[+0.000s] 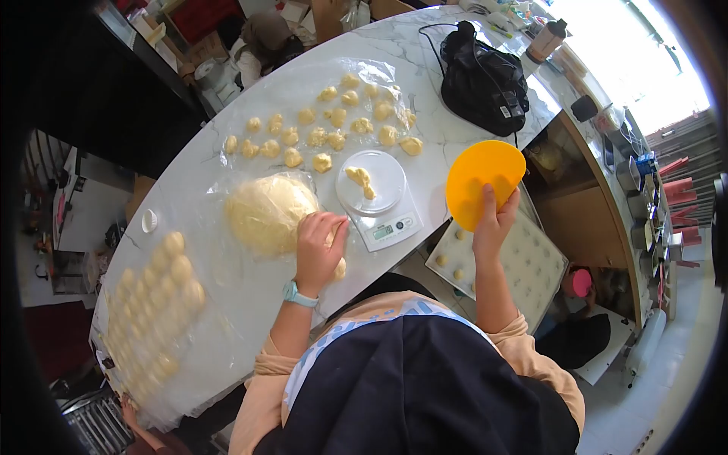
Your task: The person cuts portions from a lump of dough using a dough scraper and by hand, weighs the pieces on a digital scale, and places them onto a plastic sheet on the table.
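My left hand (318, 249), a pale blue watch on its wrist, is closed with a bit of yellow dough showing between thumb and fingers. Beside it lies a large dough mass (274, 212) on plastic sheeting. Another dough piece (339, 268) sits by the wrist. A white digital scale (393, 229) stands just right of this hand, with small dough pieces (362, 180) on its round plate. Raised over the table's edge, my right hand (497, 220) grips a yellow, rounded dough scraper (478, 171), thumb on its face.
Several dough lumps (316, 136) lie on plastic behind the scale. Rows of dough balls (155, 284) rest under plastic at left. A black bag (485, 83) stands at the back right. Below the edge is a tray (523, 265) with dough balls. Other people (265, 42) are nearby.
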Tool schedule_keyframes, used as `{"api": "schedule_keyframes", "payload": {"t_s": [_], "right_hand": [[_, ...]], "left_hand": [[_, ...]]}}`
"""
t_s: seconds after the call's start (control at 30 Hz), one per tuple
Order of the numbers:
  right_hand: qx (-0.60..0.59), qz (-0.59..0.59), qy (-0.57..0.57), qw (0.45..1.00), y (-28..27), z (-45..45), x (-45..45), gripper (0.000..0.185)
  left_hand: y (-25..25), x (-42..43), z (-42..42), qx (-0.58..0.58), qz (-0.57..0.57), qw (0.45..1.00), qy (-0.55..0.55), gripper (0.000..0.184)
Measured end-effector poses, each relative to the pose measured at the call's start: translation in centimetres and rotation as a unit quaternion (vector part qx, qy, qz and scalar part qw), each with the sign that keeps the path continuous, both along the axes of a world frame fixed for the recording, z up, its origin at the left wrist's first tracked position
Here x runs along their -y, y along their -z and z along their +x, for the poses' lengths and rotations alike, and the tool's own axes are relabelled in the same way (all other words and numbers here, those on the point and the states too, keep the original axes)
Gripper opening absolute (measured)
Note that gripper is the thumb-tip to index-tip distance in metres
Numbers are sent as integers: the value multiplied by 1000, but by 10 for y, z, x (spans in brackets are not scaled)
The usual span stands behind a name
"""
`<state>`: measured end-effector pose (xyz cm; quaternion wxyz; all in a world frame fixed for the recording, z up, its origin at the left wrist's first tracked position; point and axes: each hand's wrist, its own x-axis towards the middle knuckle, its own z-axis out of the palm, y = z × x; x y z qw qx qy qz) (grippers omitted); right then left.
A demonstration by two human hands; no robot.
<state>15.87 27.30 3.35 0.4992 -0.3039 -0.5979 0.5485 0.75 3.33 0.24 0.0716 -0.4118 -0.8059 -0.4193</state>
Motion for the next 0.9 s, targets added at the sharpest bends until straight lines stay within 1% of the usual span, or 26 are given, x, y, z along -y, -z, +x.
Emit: {"api": "schedule_keyframes", "payload": {"t_s": [0.07, 0.2, 0.23, 0.33, 0.4, 0.43, 0.47, 0.53, 0.57, 0.63, 0.73, 0.77, 0.8, 0.83, 0.9], "right_hand": [[-19, -12, -22, 1000, -2, -10, -6, 26], [-47, -19, -65, 997, -7, -32, -3, 26], [-51, -25, -72, 996, -7, -34, -2, 27], [3, 9, -93, 996, -9, -31, 1, 28], [31, -9, -145, 989, -5, -26, 11, 29], [47, -20, -174, 983, -4, -25, 18, 30], [117, 18, -231, 966, -7, -24, 27, 31], [250, 93, -341, 901, -20, -26, 48, 34], [281, 108, -387, 872, -11, -29, 56, 36], [347, 181, -428, 815, -9, -40, 72, 36], [414, 187, -454, 766, -8, -52, 102, 37], [421, 230, -458, 748, 11, -50, 112, 36], [366, 248, -431, 786, 30, -41, 119, 36], [310, 265, -400, 820, 39, -34, 126, 36], [312, 226, -362, 848, 50, -20, 125, 34]], "left_hand": [[1, -25, -11, 31, 13, 999, 16, 19], [-6, -63, -23, -11, -75, 997, 6, 18], [-3, -65, -21, 1, -68, 998, 2, 17], [-3, -60, -8, 29, -41, 999, -6, 15], [-13, -42, 11, 40, -15, 999, -15, 13], [-11, -30, 19, 24, -46, 999, 1, 14], [-9, -17, 26, 7, -77, 997, 16, 14], [-1, 2, 37, -13, -132, 991, 27, 15], [9, 11, 42, -18, -156, 987, 24, 15], [14, 19, 47, -29, -181, 983, 18, 16], [17, 24, 51, -32, -195, 980, 3, 16], [16, 25, 51, -26, -202, 979, -5, 15], [15, 25, 51, -22, -209, 978, -12, 15], [13, 26, 50, -5, -173, 984, -28, 12], [6, 28, 46, 31, -101, 992, -64, 8]]}}
